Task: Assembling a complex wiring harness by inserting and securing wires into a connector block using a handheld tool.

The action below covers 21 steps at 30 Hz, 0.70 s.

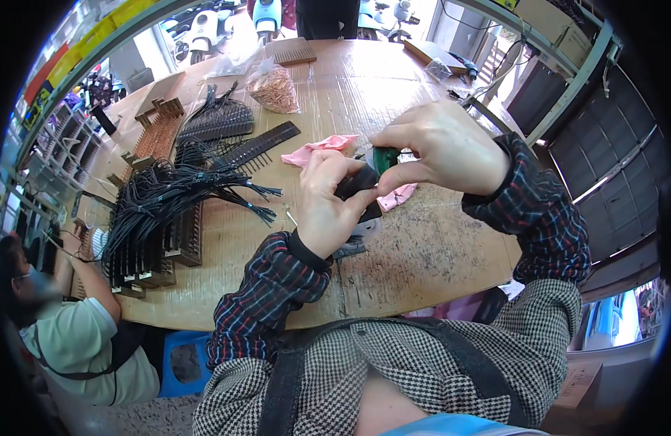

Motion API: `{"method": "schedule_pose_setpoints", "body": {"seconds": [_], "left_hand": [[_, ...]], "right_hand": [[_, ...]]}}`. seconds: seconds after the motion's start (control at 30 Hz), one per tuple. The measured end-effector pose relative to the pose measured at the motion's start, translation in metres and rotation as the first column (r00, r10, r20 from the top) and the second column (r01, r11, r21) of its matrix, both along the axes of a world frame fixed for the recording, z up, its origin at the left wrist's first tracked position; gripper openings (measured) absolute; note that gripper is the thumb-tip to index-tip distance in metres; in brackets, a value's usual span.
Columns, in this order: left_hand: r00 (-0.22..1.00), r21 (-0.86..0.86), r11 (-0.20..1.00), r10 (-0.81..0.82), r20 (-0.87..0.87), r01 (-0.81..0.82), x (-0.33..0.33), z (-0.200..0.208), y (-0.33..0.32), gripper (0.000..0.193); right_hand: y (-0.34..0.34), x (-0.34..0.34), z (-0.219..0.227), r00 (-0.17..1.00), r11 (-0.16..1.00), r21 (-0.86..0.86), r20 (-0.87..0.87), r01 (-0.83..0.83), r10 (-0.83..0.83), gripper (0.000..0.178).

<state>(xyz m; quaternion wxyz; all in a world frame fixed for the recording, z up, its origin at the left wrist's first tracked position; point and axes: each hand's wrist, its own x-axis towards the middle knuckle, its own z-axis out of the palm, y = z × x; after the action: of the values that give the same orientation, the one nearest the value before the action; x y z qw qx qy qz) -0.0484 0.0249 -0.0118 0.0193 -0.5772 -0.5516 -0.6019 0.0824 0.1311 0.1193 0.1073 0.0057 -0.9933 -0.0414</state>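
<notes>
Over the table's middle, my two hands are close together. My left hand (324,207) is closed, thumb against fingers, round a small black piece (362,183) whose kind I cannot make out. With thumb and fingers, my right hand (448,145) pinches a dark green, rounded object (383,159) with a pale rim, right beside the black piece. Whether the two pieces touch is hidden by the fingers. A crumpled pink cloth (315,150) lies beneath and behind the hands. Below my left hand sits a clear, partly hidden item (366,232).
Bundled black cables (172,192) hang over wooden racks (184,243) at left. Behind them are a black comb-like strip (266,142), a rack of copper pins (155,138) and a bag of copper-coloured pins (275,89). A co-worker (74,327) sits at the left edge of the table (423,280).
</notes>
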Motion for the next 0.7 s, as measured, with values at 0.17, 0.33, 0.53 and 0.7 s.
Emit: {"method": "schedule_pose_setpoints", "body": {"seconds": [0.17,0.33,0.53,0.7], "left_hand": [[0.999,-0.011,1.000,0.000,0.039,0.001,0.001,0.002,-0.001,0.029],[0.994,0.011,0.999,-0.034,0.105,0.033,0.002,0.000,0.003,0.028],[0.993,0.015,1.000,0.017,0.116,-0.019,0.003,0.000,0.009,0.030],[0.985,-0.027,0.993,0.121,0.122,-0.119,0.001,0.000,0.012,0.030]], "right_hand": [[-0.004,0.002,-0.004,0.999,0.996,0.076,-0.013,0.037,-0.037,0.052],[-0.005,-0.003,0.001,0.998,0.983,0.172,0.012,0.057,-0.060,0.050],[-0.020,-0.020,0.006,0.829,0.856,0.103,0.217,0.506,-0.516,0.050],[-0.016,0.010,-0.025,0.700,0.911,0.404,-0.674,0.081,0.236,0.052]]}}
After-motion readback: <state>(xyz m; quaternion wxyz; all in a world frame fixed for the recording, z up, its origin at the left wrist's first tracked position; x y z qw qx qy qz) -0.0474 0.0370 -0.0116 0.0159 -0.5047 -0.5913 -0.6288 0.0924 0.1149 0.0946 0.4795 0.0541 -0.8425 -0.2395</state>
